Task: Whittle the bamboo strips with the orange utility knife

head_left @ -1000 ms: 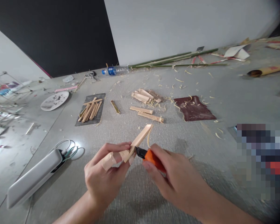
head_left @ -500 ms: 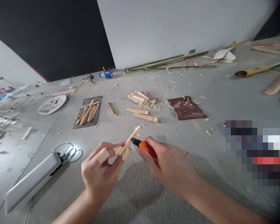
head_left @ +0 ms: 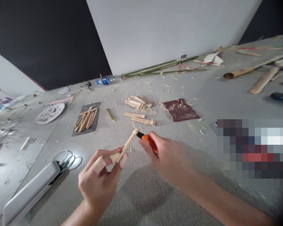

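My left hand pinches the lower end of a pale bamboo strip, with bandages on its fingers; the strip points up and away to the right. My right hand grips an orange utility knife. The knife's dark tip sits against the upper end of the strip, where a thin shaving curls off.
On the grey floor lie cut bamboo pieces, a dark mat with sticks, a maroon sandpaper sheet, scattered shavings, a white power bank with cable, a white disc, a water bottle, green bamboo poles and a blurred patch at right.
The knife has slid up the strip from near my left fingers to its upper end. The strip has turned edge-on. The view has swung right and both hands sit slightly further out.
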Demonstrator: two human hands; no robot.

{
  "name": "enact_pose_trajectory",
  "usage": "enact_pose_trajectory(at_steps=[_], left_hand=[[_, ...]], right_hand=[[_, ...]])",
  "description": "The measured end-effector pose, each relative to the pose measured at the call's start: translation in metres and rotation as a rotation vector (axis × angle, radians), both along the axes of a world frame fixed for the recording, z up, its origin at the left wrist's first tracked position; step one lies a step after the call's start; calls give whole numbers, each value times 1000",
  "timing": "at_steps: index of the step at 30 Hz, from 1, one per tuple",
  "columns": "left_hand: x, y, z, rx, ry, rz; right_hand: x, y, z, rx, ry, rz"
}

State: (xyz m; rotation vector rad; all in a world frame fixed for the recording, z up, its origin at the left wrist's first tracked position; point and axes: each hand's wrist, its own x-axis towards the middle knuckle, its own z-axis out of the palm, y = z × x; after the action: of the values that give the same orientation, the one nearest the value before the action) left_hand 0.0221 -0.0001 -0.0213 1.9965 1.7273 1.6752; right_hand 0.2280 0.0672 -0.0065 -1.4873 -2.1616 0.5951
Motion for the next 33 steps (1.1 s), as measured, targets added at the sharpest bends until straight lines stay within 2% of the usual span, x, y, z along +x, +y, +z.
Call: enact_pose_trajectory(at_steps=[6,12,26,33], left_hand=[[2,4,-8,-4,-67,-110],[6,5,-7,8,-122,-147],[6,4,-1,-43,-108,-68],[6,2,-1,-62,-138,-92]], right_hand=[[5,2,-3,32,49,-5],[4,-9,0,-20,98,94],[0,-18,6,-191,149,229],[0,-20,6,-250,172,255]])
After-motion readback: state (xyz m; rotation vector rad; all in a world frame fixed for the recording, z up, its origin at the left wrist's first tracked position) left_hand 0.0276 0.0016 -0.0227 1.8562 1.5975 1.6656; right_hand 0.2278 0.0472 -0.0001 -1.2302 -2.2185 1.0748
